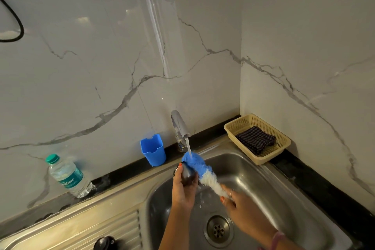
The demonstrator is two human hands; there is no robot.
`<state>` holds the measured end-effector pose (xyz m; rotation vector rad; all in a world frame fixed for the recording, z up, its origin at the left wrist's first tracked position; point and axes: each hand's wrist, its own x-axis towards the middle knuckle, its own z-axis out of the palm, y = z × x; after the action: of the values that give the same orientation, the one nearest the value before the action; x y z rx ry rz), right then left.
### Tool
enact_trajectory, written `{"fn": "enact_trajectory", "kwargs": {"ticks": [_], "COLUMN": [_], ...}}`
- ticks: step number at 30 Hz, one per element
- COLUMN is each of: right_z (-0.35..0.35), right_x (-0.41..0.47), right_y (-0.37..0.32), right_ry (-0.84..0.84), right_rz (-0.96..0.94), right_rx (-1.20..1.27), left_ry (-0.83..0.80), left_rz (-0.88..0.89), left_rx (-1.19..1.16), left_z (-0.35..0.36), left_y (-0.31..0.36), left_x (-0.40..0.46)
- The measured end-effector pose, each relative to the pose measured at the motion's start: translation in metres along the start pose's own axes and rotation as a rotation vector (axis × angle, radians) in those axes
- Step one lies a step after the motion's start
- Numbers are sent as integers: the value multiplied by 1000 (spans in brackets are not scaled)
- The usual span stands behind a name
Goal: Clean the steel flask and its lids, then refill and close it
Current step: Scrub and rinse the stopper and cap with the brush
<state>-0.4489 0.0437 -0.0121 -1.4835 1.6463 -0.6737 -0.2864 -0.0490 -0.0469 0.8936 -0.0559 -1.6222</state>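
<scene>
My left hand (183, 186) grips a small dark steel piece, apparently a flask lid (188, 175), over the sink basin (253, 178). My right hand (241, 207) holds a bottle brush (200, 170) with a blue head and white bristles. The blue head lies against the lid under the water running from the tap (179, 124). A round dark lid (104, 242) rests on the drainboard at the bottom edge. The flask body is not in view.
A blue plastic cup (153, 150) stands behind the sink on the left. A plastic water bottle (68, 176) stands on the counter further left. A beige basket (231, 128) holding a dark checked cloth (255, 140) sits in the right corner. The drain (218, 229) lies below my hands.
</scene>
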Motion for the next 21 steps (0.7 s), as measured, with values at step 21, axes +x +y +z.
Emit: {"fn": "enact_trajectory", "kwargs": {"ticks": [21], "right_z": [7], "right_x": [-15], "right_y": [-13], "right_ry": [67], "right_rz": [-68], "right_rx": [-25], "left_ry": [-40], "left_rz": [-9], "left_rx": [39], "left_z": [11], "left_y": [-5], "left_x": [4]}}
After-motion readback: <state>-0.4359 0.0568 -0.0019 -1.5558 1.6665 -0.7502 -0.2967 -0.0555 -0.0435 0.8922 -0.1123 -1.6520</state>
